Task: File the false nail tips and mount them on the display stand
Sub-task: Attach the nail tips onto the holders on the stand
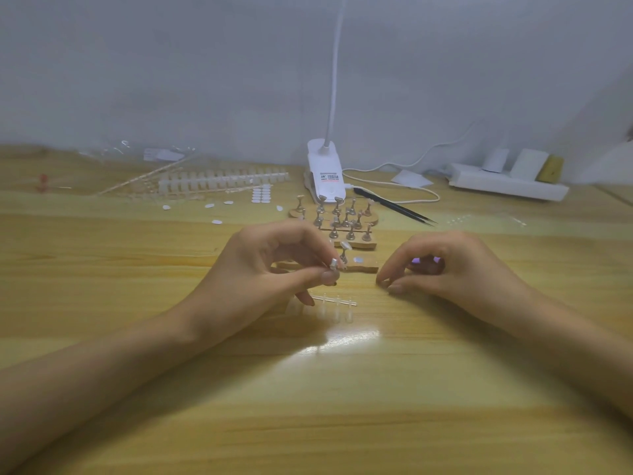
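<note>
Head view: left hand (pixel 270 269) pinches a metal peg (pixel 334 265) mid-table, over the near display stand (pixel 364 268). Right hand (pixel 452 265) is curled with fingertips on the table (pixel 342 406); can't tell if it holds anything. Nail tip strip (pixel 334 305) lies just toward the front edge. Probably best to keep the peg upright and press a tip on centred.

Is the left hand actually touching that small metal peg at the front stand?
Touching. The head view shows the left hand pinching the metal peg between thumb and forefinger, right at the front wooden stand.
</note>
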